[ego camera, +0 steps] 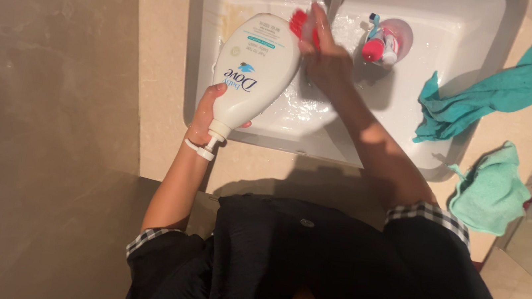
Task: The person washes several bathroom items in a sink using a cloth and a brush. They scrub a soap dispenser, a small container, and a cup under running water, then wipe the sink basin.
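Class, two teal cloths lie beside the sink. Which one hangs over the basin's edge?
The darker teal cloth, spread long, with one end drooping into the sink. The paler cloth lies bunched wholly on the counter, nearer the person.

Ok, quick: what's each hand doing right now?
Left hand: closed around the neck of the white pump bottle, held over the sink.
Right hand: closed on a red brush against the bottle's base.

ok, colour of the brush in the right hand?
Red brush, held by the right hand against the white pump bottle; head view, the only one.
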